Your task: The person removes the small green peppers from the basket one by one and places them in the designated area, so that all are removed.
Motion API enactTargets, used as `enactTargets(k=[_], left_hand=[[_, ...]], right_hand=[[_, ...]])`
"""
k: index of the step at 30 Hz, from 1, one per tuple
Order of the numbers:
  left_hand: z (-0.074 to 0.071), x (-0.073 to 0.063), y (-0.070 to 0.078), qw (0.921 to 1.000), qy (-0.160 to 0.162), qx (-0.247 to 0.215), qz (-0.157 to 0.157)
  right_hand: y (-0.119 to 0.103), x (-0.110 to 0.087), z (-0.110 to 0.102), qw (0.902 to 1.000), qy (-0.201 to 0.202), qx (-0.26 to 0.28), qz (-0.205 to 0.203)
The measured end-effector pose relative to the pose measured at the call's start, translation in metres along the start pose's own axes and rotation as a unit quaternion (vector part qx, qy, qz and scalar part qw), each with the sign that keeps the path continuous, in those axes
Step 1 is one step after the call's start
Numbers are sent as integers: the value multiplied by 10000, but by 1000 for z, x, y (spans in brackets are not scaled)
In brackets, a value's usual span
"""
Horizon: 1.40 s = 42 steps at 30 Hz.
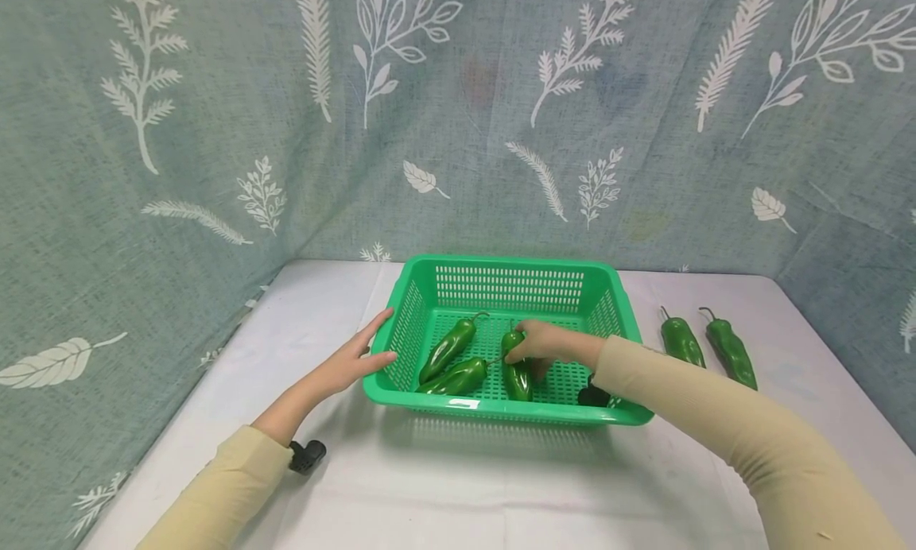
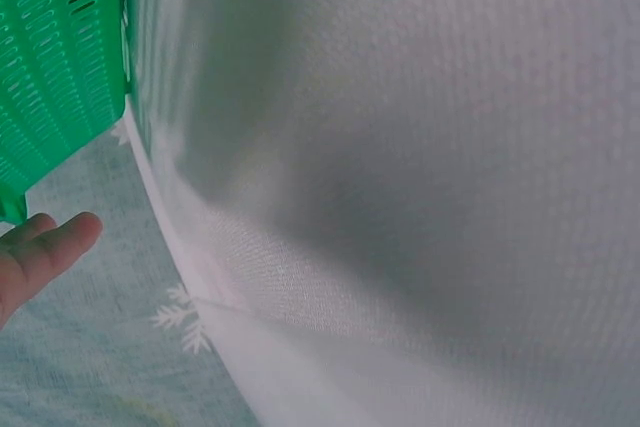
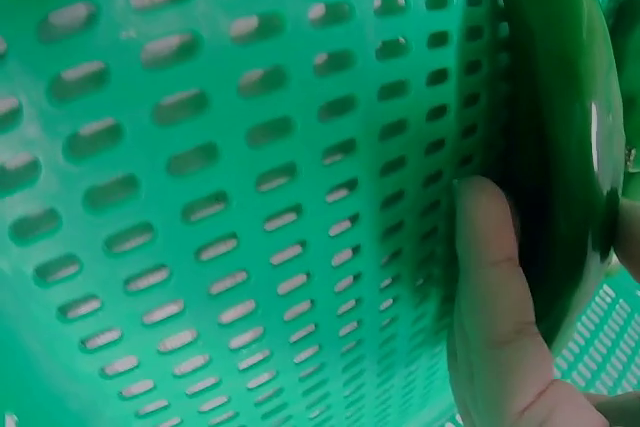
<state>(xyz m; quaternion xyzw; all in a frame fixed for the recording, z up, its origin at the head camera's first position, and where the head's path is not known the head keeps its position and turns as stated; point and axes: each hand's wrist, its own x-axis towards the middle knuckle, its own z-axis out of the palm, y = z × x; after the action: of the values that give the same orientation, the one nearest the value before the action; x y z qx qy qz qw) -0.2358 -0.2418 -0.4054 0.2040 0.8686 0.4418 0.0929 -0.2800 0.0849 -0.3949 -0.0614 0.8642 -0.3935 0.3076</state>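
Observation:
A green plastic basket (image 1: 501, 409) with slotted walls stands on the white cloth. Inside it, my right hand (image 1: 541, 345) grips a glossy green chili pepper (image 1: 518, 379), thumb on one side and fingers on the other. The right wrist view has this pepper (image 3: 570, 97) close up, beside the slotted basket floor (image 3: 230, 217). Two more green peppers, one upper (image 1: 449, 349) and one lower (image 1: 458, 377), lie in the basket's left part. At the basket's left rim, my left hand (image 1: 351, 365) has its fingers extended; its fingertips (image 2: 75, 237) show near the basket corner in the left wrist view.
Right of the basket, two green peppers lie side by side on the cloth, a nearer-in one (image 1: 682, 339) and an outer one (image 1: 731, 351). A grey-green curtain (image 1: 458, 192) with white leaf prints hangs behind and at the sides of the table (image 1: 444, 486).

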Motion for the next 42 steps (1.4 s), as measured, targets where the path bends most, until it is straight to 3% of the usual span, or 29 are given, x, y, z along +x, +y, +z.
enactTargets(k=[13, 22, 42], left_hand=[[-1, -1, 4, 9999, 13, -105, -17], [0, 0, 3, 9999, 7, -114, -28], [1, -1, 2, 9998, -23, -178, -14]], right_hand=[[-8, -6, -6, 9993, -31, 359, -87], [-11, -9, -15, 9990, 235, 275, -281], [-17, -39, -43, 9892, 241, 1259, -706]])
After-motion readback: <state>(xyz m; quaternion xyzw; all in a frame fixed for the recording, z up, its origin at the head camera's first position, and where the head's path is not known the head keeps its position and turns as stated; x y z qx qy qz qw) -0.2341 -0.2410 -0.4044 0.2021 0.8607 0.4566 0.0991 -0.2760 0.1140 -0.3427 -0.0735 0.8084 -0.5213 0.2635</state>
